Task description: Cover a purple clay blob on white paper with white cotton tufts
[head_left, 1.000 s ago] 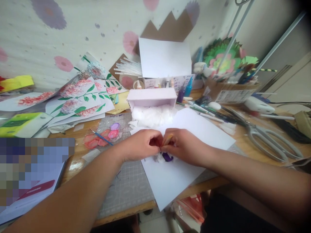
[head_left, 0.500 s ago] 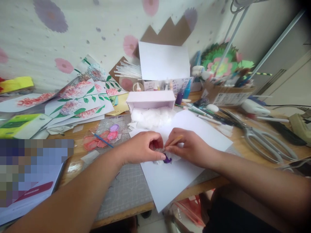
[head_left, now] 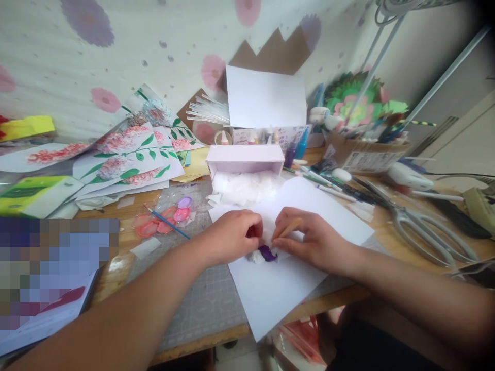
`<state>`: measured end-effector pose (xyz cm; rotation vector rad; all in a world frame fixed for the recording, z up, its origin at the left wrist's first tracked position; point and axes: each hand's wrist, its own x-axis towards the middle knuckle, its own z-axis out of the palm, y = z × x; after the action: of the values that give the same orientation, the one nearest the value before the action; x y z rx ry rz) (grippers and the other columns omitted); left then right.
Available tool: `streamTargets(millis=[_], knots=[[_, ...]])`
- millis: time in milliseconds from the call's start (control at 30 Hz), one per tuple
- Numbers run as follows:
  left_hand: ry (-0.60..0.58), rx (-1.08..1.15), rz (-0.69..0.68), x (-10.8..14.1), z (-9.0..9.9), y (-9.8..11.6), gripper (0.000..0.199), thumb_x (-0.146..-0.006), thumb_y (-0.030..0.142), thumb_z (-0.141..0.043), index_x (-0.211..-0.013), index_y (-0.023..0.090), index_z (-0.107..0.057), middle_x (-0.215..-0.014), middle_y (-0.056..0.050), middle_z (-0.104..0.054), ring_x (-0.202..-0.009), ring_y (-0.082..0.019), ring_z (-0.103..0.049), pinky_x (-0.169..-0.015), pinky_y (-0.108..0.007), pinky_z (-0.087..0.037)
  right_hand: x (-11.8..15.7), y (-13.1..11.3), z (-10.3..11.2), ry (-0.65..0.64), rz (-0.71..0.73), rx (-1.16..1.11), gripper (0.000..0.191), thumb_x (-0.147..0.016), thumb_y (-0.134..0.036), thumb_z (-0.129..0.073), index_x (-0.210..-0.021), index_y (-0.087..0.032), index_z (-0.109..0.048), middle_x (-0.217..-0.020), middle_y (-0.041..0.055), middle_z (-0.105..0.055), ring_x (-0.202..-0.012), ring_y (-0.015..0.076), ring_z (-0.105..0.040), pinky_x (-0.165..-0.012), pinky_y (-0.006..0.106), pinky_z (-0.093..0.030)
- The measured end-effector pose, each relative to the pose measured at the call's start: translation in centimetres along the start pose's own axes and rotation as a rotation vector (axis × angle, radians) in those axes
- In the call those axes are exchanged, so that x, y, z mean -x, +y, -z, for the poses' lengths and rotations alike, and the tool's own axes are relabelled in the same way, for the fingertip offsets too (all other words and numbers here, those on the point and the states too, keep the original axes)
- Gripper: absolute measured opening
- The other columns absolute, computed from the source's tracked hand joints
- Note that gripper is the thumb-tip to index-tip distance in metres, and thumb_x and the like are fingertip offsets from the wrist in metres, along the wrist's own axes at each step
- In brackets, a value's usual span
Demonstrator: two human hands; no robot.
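My left hand [head_left: 237, 232] has its fingers closed over a small white piece, just above a dark purple scrap [head_left: 266, 253]; what lies between its fingertips is too small to make out. A thin wooden stick [head_left: 290, 227] is pinched in my right hand [head_left: 303, 237], its tip pointing down toward my left fingertips. The purple scrap rests with crumpled white material [head_left: 255, 256] on a white paper sheet [head_left: 276, 293]. Behind both hands, white fluffy cotton [head_left: 247, 186] spills from an open white box [head_left: 245, 153].
A blue paintbrush [head_left: 168, 222] lies across a pink palette [head_left: 145, 225] on the left. Large scissors [head_left: 425, 234] and several pens are on the right. A tablet [head_left: 58, 288] sits at the near left, with painted flower sheets [head_left: 127, 159] behind it.
The view has shifted slightly, moving the scene a little to the right. My left thumb has lifted off the purple scrap, which shows more fully. The hands' fingertips are slightly farther apart.
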<state>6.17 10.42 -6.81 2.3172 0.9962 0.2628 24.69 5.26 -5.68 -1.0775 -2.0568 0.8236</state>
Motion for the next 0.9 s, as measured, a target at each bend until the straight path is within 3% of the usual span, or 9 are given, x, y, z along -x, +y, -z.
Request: streamTargets(millis=[200, 400, 567, 900], knots=[[-0.006, 0.002, 0.005, 0.01, -0.05, 0.04, 0.003, -0.068, 0.022, -0.053, -0.07, 0.02, -0.054, -0.071, 0.003, -0.056, -0.061, -0.011, -0.049, -0.051, -0.021, -0.035, 0.13, 0.14, 0.26, 0.044, -0.031, 0.017, 0.011, -0.076, -0.015, -0.058, -0.067, -0.018, -0.063, -0.074, 0.0027, -0.059, -0.069, 0.013, -0.055, -0.064, 0.027, -0.045], [-0.008, 0.006, 0.028, 0.06, 0.06, 0.24, 0.007, -0.068, 0.027, -0.055, -0.07, 0.02, -0.055, -0.071, 0.003, -0.056, -0.061, -0.011, -0.05, -0.051, -0.021, -0.035, 0.26, -0.12, 0.58, 0.099, 0.078, 0.011, 0.012, -0.078, -0.014, -0.057, -0.069, -0.018, -0.063, -0.073, 0.0026, -0.059, -0.072, 0.0136, -0.055, -0.066, 0.028, -0.044], [0.004, -0.02, 0.001, 0.11, 0.1, 0.46, 0.012, -0.064, 0.029, -0.059, -0.069, 0.02, -0.054, -0.071, 0.003, -0.055, -0.061, -0.011, -0.049, -0.051, -0.022, -0.034, 0.26, -0.12, 0.14, 0.033, 0.133, 0.124, 0.011, -0.076, -0.01, -0.057, -0.069, -0.018, -0.06, -0.075, 0.0033, -0.058, -0.072, 0.0132, -0.054, -0.065, 0.027, -0.045], [0.019, -0.043, -0.011, -0.01, -0.05, 0.41, 0.011, -0.062, 0.026, -0.061, -0.069, 0.021, -0.053, -0.07, 0.005, -0.054, -0.062, -0.011, -0.047, -0.052, -0.022, -0.034, -0.09, -0.11, -0.26, -0.023, 0.088, 0.259, 0.011, -0.076, -0.011, -0.056, -0.068, -0.016, -0.062, -0.075, 0.0034, -0.056, -0.071, 0.0126, -0.054, -0.064, 0.024, -0.044]])
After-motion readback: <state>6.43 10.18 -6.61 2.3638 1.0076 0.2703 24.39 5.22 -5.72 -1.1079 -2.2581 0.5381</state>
